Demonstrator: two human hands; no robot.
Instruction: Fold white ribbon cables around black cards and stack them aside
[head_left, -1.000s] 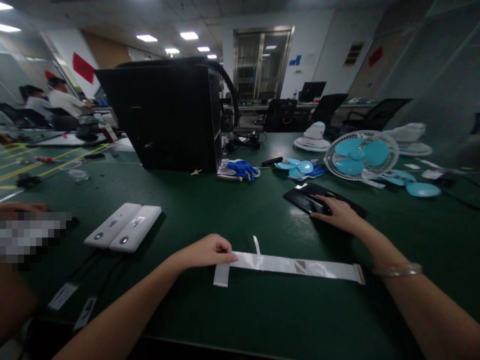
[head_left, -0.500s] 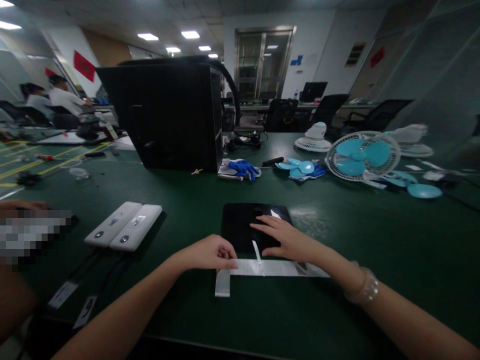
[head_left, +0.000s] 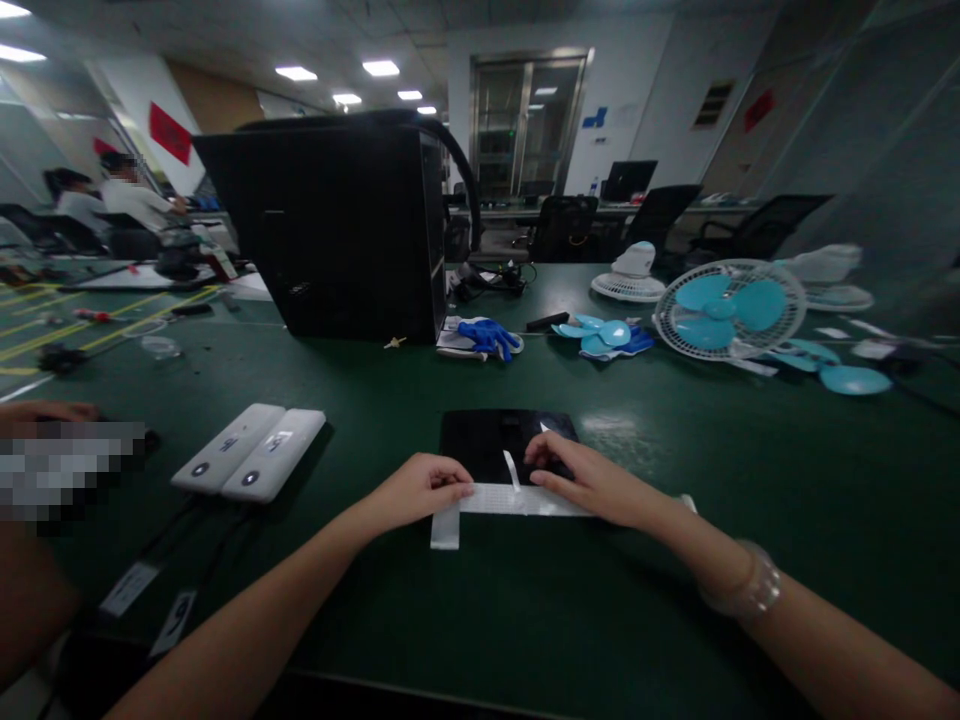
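A long white strip (head_left: 491, 498), possibly tape or label paper with faint print, lies crosswise along the near edge of a flat black panel (head_left: 480, 440). Its left end is pinched between the thumb and fingers of my left hand (head_left: 431, 490). A short white piece (head_left: 445, 530) hangs toward me from that end, and a narrow white sliver (head_left: 511, 470) sticks up from the strip's middle over the panel. Above the panel's right part, my right hand (head_left: 581, 478) has curled fingers apart from the thumb, with nothing visible between them. Its wrist covers the strip's right portion.
Two white power-bank-like boxes (head_left: 251, 455) with cables lie at left, near another person's hand (head_left: 56, 411). Behind stand a large black case (head_left: 360, 240), blue-and-white gloves (head_left: 487, 338), and a fan (head_left: 727, 310) with loose blue blades (head_left: 592, 332).
The strip and my left hand have shifted away from me, so the strip now meets the panel's near part. My right hand moved slightly right, and its outstretched fingers curled.
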